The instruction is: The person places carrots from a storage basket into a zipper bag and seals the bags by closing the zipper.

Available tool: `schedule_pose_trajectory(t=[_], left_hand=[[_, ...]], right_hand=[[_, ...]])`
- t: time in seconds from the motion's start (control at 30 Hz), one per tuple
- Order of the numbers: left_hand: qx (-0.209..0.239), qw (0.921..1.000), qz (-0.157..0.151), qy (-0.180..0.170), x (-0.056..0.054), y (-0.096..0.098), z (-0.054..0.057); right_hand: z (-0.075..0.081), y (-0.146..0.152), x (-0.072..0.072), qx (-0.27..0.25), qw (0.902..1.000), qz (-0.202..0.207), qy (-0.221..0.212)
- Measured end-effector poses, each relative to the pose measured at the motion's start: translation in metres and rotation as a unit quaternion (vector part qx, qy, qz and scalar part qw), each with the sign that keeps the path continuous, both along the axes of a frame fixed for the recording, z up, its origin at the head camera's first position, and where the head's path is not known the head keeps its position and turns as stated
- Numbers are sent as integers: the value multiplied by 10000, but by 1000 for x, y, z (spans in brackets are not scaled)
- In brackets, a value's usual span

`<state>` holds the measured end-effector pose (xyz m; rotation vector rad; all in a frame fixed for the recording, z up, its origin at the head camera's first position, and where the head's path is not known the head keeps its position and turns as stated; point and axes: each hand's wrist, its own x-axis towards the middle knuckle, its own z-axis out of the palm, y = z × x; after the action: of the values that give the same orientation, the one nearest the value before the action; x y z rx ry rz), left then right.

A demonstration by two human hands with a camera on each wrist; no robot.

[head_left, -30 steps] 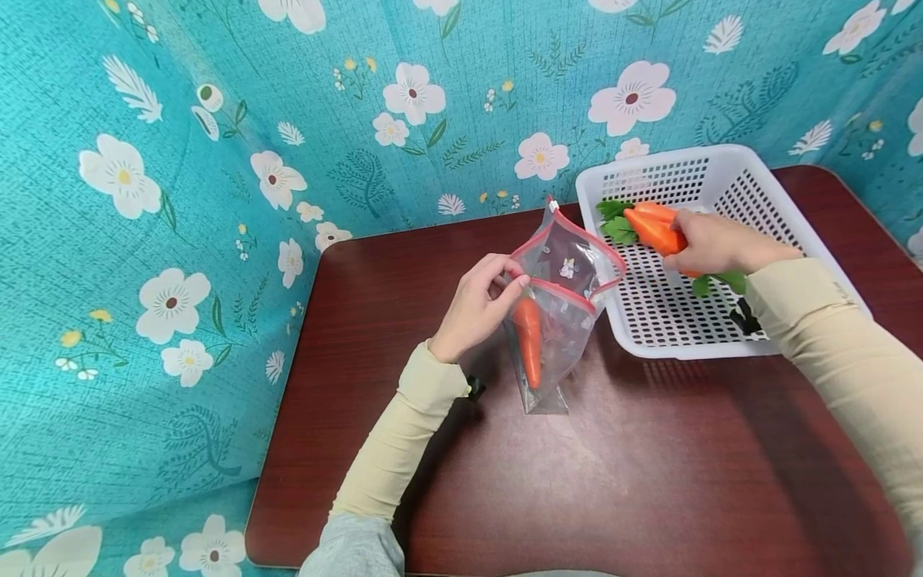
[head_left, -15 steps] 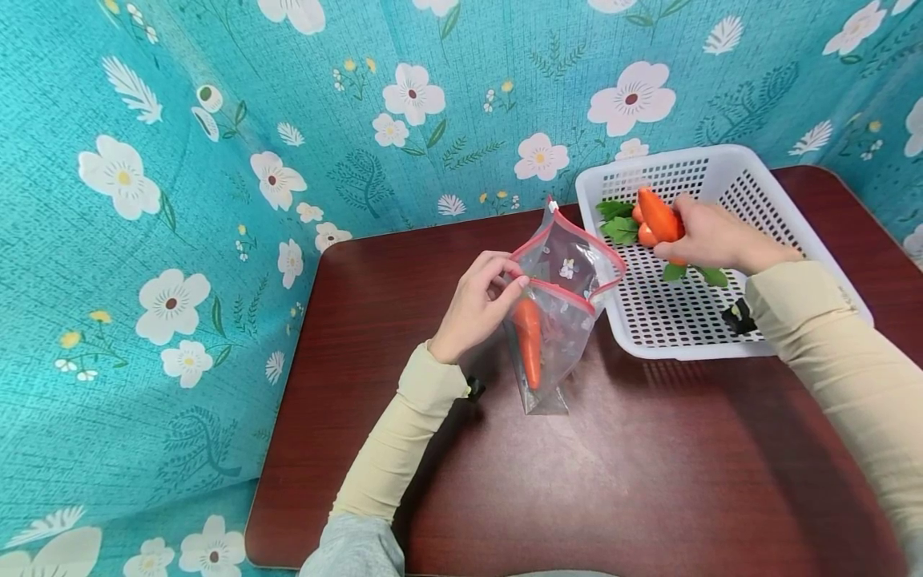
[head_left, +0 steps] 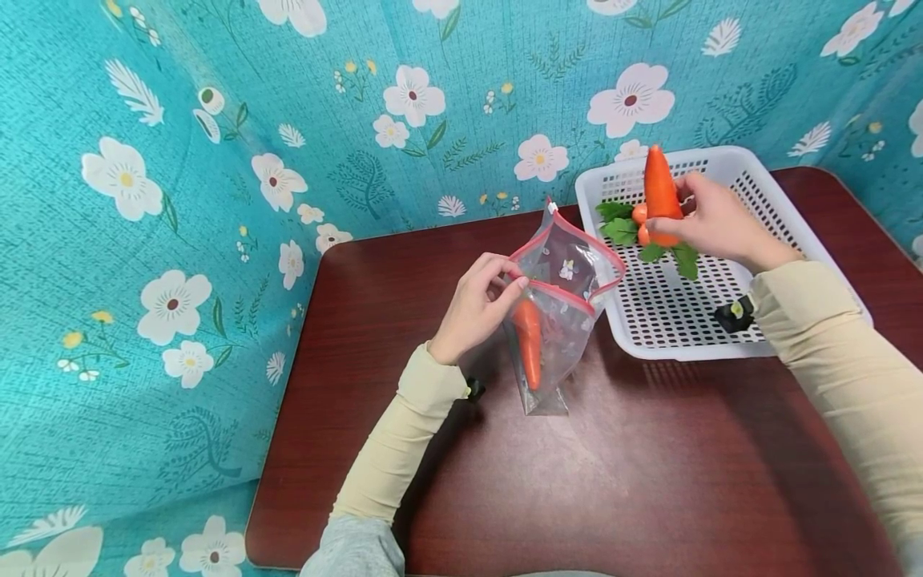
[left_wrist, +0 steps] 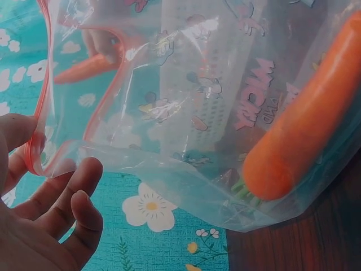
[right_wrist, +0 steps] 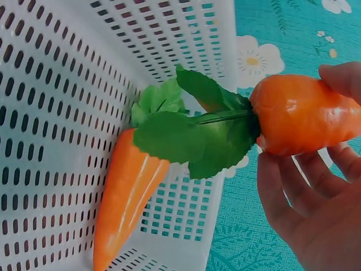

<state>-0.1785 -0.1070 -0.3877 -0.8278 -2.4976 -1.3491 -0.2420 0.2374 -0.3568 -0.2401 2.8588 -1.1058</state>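
My left hand [head_left: 477,306] pinches the red-zippered rim of a clear zip bag [head_left: 570,320], whose mouth gapes. One carrot [head_left: 530,344] stands inside the bag, its orange body also plain in the left wrist view. Over the white basket, my right hand [head_left: 721,220] grips a second carrot [head_left: 661,192] between thumb and fingers, tip up and green leaves hanging down. Seen from the right wrist, another carrot [right_wrist: 127,192] lies in the basket below the held one, with its own leaves [right_wrist: 161,101].
The white perforated basket [head_left: 692,351] stands at the back right of the dark red table [head_left: 375,320]. Behind it hangs a teal flowered cloth [head_left: 433,176]. The bag's upper right side reaches close to the basket's left rim.
My right hand has raised the carrot out of the basket's bottom and turned its tip upward, uncovering the carrot beneath. My left hand and the bag stay in place.
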Motion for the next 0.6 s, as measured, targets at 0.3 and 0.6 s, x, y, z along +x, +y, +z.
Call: schedule_pose_trajectory(t=[0.3,0.6], left_hand=[[-6,10000,-10,-15,0,0,0],[23,10000,-69,41,0,1,1]], right_hand=[[12,-2,6,-810,9961,-338,64],[19,-7,7,-1768,9817,-636,321]])
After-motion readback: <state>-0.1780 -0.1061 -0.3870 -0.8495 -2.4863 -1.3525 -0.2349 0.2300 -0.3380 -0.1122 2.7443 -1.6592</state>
